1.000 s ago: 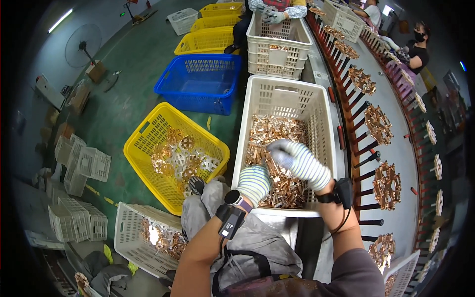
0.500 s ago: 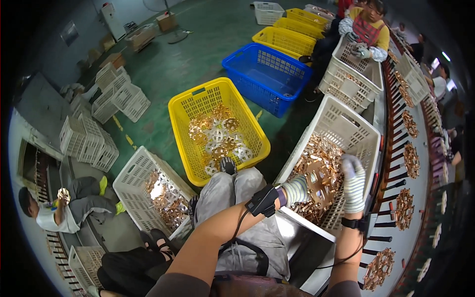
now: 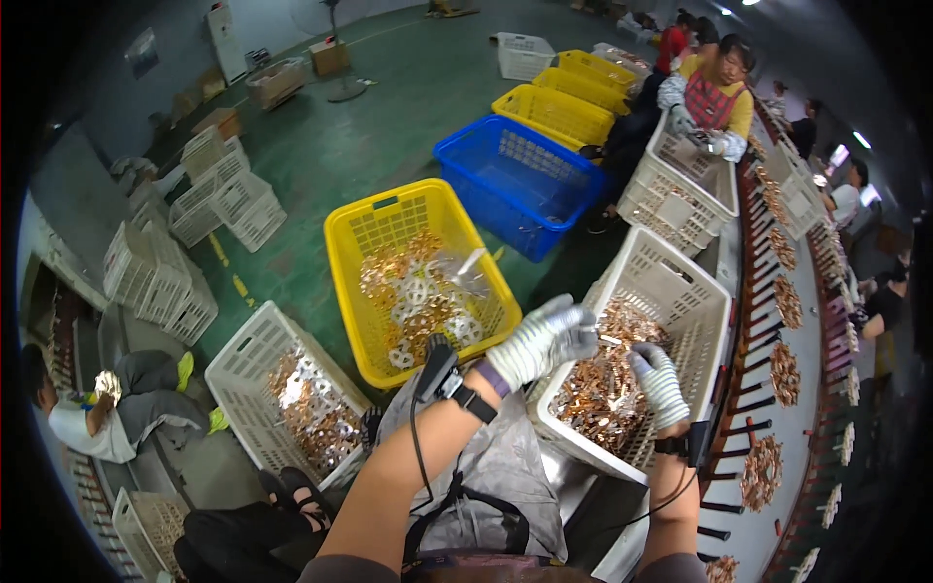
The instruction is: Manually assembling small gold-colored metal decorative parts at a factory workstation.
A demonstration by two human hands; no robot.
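Both my hands wear striped light knitted gloves. My left hand (image 3: 542, 342) hovers over the near left side of a white crate (image 3: 717, 335), fingers bent toward the right. A thin, light piece (image 3: 610, 340) shows by its fingertips; whether it is gripped is unclear. Inside the crate's right part, my right hand (image 3: 659, 387) has curled fingers over a heap of small copper-coloured metal parts (image 3: 598, 403). What those fingers hold is hidden. To the left stands a yellow basket (image 3: 342, 291) with copper and silvery cut-out metal pieces (image 3: 423, 306). A blurred pale piece (image 3: 468, 272) shows at its right side.
Beside the crate, at right, runs a line with black pegs and copper pieces (image 3: 761, 471). A blue basket (image 3: 466, 160) stands beyond the yellow one. Another white crate (image 3: 228, 374) of metal parts is at left. Co-workers sit at far right (image 3: 714, 92) and left (image 3: 87, 428).
My left hand has come up and left out of the crate, and the copper cut-out plate beside it is gone. My right hand has shifted left and down. A blurred piece now appears over the yellow basket.
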